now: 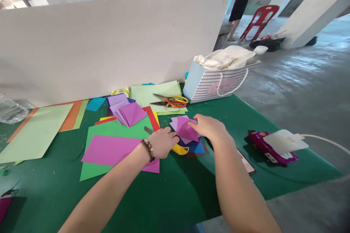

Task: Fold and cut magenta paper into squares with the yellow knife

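My left hand (163,142), a beaded bracelet on its wrist, is closed over a pair of yellow-handled scissors (181,149). The blade (148,130) sticks out on the far left of the hand, and the fingers hide the middle. My right hand (209,126) pinches the edge of a magenta paper square (187,129) on a small stack of lilac and blue squares. Under my left forearm a magenta paper strip (109,151) lies on a green sheet (94,173). Folded purple squares (132,113) rest at that sheet's far edge.
Two more pairs of scissors (173,102) lie on pale green sheets. Behind them are a white partition (115,47) and a striped gift bag (210,83). At right, a phone (247,164) and a purple packet under a white corded device (286,140). Paper sheets (35,131) lie left.
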Motion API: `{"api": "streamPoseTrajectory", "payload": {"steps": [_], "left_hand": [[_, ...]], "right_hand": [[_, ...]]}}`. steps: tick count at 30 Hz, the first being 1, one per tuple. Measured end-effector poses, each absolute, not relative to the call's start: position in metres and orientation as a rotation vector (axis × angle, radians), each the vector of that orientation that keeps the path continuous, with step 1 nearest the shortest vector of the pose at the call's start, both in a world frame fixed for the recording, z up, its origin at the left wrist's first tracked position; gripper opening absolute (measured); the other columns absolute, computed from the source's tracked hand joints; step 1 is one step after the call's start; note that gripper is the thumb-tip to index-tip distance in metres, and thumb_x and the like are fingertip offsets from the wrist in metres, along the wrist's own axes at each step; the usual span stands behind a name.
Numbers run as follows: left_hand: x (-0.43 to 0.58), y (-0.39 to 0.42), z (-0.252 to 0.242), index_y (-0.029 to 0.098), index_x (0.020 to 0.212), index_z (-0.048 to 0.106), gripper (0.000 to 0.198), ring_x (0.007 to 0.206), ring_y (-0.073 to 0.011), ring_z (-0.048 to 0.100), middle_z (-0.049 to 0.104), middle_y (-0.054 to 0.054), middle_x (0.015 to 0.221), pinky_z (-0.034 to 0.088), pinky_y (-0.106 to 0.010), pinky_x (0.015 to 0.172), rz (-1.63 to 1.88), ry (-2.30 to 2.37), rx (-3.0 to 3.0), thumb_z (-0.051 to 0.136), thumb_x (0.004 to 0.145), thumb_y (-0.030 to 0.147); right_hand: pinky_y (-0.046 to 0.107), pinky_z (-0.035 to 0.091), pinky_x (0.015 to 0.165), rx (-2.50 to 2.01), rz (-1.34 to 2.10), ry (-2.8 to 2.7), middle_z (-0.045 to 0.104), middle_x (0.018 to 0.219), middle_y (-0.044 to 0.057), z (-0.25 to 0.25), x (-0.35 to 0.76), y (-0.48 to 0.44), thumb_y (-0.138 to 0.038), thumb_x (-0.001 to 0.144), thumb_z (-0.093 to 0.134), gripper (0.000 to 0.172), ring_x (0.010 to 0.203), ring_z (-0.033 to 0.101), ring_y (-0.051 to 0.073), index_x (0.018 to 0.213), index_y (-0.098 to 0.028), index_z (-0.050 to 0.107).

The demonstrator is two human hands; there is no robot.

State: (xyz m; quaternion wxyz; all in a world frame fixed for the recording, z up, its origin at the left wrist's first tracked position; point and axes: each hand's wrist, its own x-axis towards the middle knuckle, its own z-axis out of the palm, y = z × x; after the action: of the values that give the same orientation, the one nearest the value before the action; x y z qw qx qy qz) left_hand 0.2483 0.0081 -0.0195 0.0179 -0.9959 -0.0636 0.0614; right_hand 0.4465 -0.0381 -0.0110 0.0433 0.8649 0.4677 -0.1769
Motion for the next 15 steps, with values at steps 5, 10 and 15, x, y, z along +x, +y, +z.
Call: {"api": "streamPoseTrajectory", "payload": {"steps": [5, 10, 15], "left_hand": [[0.252, 0.009, -0.020, 0.016, 0.103, 0.060, 0.027, 0.096, -0.0243, 0.052, 0.065, -0.009, 0.113, 0.043, -0.034, 0.070, 0.174, -0.172, -3.073, 0.065, 0.076, 0.013], [0.249, 0.009, -0.018, 0.017, 0.100, 0.062, 0.020, 0.097, -0.0248, 0.053, 0.067, -0.009, 0.099, 0.043, -0.035, 0.071, 0.092, -0.229, -3.031, 0.054, 0.085, 0.007], [0.251, 0.010, -0.025, 0.017, 0.100, 0.065, 0.022, 0.102, -0.0258, 0.053, 0.067, -0.009, 0.099, 0.043, -0.036, 0.075, -0.016, -0.225, -3.013, 0.045, 0.095, 0.010]], "right_hand": [[0.039, 0.046, 0.086, 2.606, -0.466, 1.511, 0.060, 0.117, 0.017, -0.016, 0.434, -0.034, -0.057, 0.087, 0.054, 0.056, 0.113, 0.058, 0.031, 0.125, -0.016, 0.050], [0.038, 0.048, 0.084, 2.553, -0.488, 1.544, 0.055, 0.124, 0.014, -0.017, 0.427, -0.036, -0.046, 0.077, 0.071, 0.063, 0.106, 0.061, 0.027, 0.130, -0.020, 0.048], [0.035, 0.046, 0.078, 2.666, -0.385, 1.578, 0.051, 0.128, 0.019, -0.015, 0.428, -0.036, -0.052, 0.088, 0.052, 0.061, 0.106, 0.062, 0.030, 0.139, -0.020, 0.041]]}}
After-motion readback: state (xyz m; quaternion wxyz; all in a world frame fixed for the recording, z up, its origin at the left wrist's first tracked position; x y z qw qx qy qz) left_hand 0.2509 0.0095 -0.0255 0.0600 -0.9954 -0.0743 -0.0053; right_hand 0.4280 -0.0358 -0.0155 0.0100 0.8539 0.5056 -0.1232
